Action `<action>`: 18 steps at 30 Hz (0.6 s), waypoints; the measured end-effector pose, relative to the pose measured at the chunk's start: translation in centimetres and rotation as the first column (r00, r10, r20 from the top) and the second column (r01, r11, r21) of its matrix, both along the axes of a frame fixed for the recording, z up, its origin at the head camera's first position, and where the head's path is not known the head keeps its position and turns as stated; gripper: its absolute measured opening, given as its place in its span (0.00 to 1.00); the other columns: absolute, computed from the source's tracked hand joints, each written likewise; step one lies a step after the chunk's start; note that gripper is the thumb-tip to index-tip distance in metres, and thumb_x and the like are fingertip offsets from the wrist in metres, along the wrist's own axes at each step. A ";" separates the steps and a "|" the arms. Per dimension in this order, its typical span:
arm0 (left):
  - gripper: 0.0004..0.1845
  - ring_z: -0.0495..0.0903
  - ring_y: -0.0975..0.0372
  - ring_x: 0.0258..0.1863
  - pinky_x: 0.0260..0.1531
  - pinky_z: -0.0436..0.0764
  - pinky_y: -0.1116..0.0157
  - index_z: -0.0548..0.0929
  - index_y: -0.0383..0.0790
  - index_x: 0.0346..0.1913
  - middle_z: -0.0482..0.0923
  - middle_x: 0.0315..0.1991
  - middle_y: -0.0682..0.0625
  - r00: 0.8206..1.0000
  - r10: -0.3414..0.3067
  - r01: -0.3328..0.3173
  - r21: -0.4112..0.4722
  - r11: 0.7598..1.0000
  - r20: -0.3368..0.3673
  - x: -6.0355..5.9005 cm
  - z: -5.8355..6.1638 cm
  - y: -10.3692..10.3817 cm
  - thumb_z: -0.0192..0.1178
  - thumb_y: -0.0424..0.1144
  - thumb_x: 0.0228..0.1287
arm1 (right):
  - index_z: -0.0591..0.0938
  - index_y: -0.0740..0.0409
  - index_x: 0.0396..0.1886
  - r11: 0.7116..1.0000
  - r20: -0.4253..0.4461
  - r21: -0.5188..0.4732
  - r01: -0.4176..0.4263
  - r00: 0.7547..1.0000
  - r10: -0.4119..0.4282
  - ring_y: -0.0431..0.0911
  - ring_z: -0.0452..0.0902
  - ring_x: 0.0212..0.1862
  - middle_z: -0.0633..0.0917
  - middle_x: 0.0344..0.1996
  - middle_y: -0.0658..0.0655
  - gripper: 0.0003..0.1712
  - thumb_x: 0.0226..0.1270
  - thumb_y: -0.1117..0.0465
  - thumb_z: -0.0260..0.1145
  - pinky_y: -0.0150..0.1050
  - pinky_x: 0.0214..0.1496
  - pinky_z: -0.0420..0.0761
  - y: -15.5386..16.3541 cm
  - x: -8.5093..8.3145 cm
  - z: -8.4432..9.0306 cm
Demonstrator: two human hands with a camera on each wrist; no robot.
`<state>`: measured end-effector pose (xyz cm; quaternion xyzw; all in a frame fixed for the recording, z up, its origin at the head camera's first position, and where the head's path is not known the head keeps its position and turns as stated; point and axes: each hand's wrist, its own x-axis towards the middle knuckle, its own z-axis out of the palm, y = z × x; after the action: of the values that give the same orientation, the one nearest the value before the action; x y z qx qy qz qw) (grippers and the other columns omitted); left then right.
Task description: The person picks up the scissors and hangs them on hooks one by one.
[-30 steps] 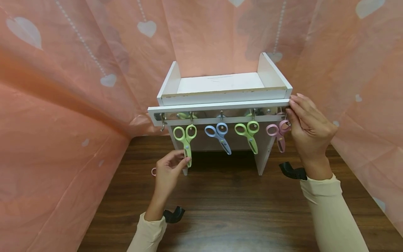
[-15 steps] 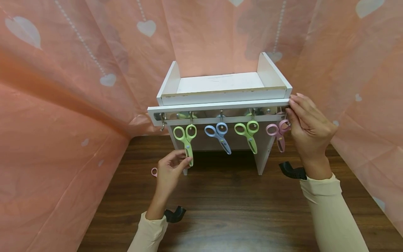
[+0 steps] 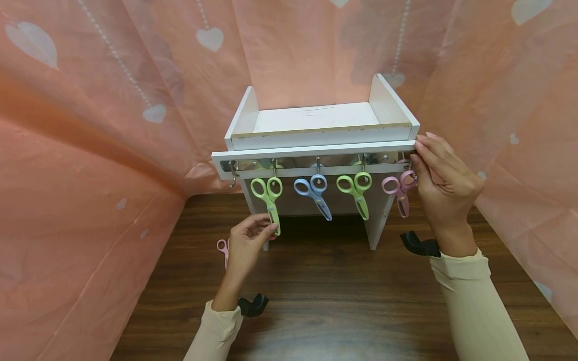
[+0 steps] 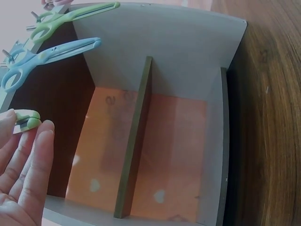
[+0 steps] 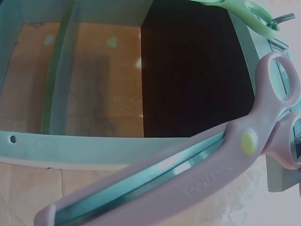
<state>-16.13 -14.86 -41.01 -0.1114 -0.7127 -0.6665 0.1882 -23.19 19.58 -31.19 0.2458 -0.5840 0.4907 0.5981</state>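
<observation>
green scissors point(image 3: 269, 197), leftmost of 4 pairs hung on the rack, are tipped up at the blade end; left hand point(image 3: 246, 244) pinches the blade tip between thumb and fingertips, grip clamped on it. handles hang on a hook.

largest to smallest:
- pink curtain point(image 3: 90, 125) with white hearts, draped behind and on both sides.
- dark wood table point(image 3: 343, 301) under everything.
- white shelf unit point(image 3: 316, 123), open tray on top, upright divider inside seen from the left wrist view.
- hook rail point(image 3: 311, 171) across the shelf front, metal hooks along it; the far left hook is bare.
- right hand point(image 3: 440, 183) at the rail's right end, fingers curled over the top edge of the shelf front, gripping it, as far as the head view shows.
- blue scissors point(image 3: 313, 194) hang 2nd, blades slanting down and right.
- second green scissors point(image 3: 356, 193) hang 3rd.
- pink scissors point(image 3: 399, 193) hang 4th, just beside the right hand's fingers; not clear if they touch.
- small pink scissors point(image 3: 223, 249) lie on the table just left of the left hand, mostly hidden.
- black wrist mounts point(image 3: 253, 305) on both wrists, cream sleeves.
</observation>
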 end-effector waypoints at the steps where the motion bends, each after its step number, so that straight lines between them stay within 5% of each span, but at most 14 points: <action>1: 0.11 0.87 0.60 0.31 0.33 0.90 0.60 0.86 0.30 0.46 0.85 0.36 0.36 1.000 -0.005 0.005 0.003 1.000 0.000 0.0 0.0 0.0 0.71 0.29 0.62 | 0.90 0.70 0.37 1.000 0.000 0.000 0.000 1.000 0.000 0.66 0.85 0.50 0.89 0.40 0.68 0.10 0.53 0.78 0.77 0.56 0.62 0.80 0.0 0.0 0.0; 18: 0.11 0.88 0.57 0.30 0.35 0.90 0.58 0.85 0.29 0.48 0.87 0.35 0.40 0.997 -0.059 0.058 0.023 0.998 0.039 -0.5 -0.5 0.0 0.68 0.28 0.65 | 0.90 0.70 0.37 1.000 -0.002 -0.003 -0.006 1.000 0.006 0.63 0.86 0.50 0.89 0.40 0.68 0.11 0.52 0.80 0.76 0.56 0.61 0.81 0.0 0.0 0.0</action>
<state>-16.61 -14.86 -41.54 -0.1171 -0.7056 -0.6814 0.1556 -23.19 19.53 -31.18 0.2473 -0.5820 0.4931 0.5975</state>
